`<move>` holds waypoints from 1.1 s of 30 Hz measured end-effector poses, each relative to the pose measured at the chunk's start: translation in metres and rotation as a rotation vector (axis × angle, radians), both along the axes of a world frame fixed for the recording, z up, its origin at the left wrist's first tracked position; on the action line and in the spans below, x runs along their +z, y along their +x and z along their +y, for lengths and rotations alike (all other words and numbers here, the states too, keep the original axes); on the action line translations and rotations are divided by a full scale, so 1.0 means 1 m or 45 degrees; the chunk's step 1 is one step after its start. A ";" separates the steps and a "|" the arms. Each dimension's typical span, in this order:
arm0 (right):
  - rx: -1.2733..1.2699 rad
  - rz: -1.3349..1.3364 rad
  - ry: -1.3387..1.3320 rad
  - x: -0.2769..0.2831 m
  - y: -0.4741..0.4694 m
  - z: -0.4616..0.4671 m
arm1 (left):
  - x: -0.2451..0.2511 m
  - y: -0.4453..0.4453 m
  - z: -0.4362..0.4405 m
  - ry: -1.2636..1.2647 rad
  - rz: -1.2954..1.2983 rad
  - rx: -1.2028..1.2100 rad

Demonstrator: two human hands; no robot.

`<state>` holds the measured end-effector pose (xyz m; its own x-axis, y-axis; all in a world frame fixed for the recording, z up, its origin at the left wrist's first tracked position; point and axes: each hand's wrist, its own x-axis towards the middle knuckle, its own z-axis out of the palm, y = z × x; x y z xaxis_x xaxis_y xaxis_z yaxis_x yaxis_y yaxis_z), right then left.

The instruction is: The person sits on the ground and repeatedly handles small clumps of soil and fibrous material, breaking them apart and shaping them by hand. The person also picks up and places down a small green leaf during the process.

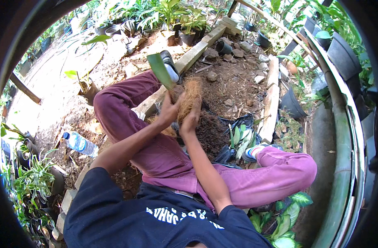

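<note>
My left hand point(169, 109) grips the base of a broad green leaf cutting point(160, 69), where a small brown clump shows. The leaf points up and away from me. Against it, my right hand point(190, 119) holds a wad of coconut fibre point(189, 96); the two hands are close together and partly hide what lies between them. More fibre point(167, 130) lies below my left wrist. Beside my right hand is a heap of dark potting material point(211, 133) on black plastic. Several cut leaves point(243, 138) lie to the right of the heap.
A water bottle point(81, 144) lies on the soil at left, near a small potted plant point(89, 90). Concrete edging blocks point(193, 55) run beyond my foot. Stones and a small black pot point(223, 48) lie farther off. A bamboo rail point(344, 155) curves along the right side.
</note>
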<state>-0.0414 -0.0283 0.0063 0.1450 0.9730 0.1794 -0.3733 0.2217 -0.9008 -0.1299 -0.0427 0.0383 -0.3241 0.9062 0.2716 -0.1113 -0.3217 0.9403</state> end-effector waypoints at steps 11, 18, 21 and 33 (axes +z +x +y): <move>-0.165 0.090 -0.067 0.009 0.021 -0.003 | -0.004 0.012 -0.002 -0.187 0.385 -0.503; -0.053 -0.490 0.381 0.028 0.008 -0.011 | 0.008 0.000 0.005 -0.403 -0.516 -0.482; -0.225 -0.828 0.574 0.035 0.011 -0.012 | 0.014 -0.009 0.004 -0.541 -0.837 -0.571; -0.529 -1.001 1.125 0.039 0.030 -0.008 | 0.011 -0.018 -0.011 -0.522 -0.893 -1.056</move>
<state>-0.0109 -0.0367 0.0456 -0.0307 0.3826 0.9234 0.4401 0.8346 -0.3312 -0.1475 -0.0539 0.0494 0.4473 0.8892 -0.0956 -0.6830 0.4087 0.6054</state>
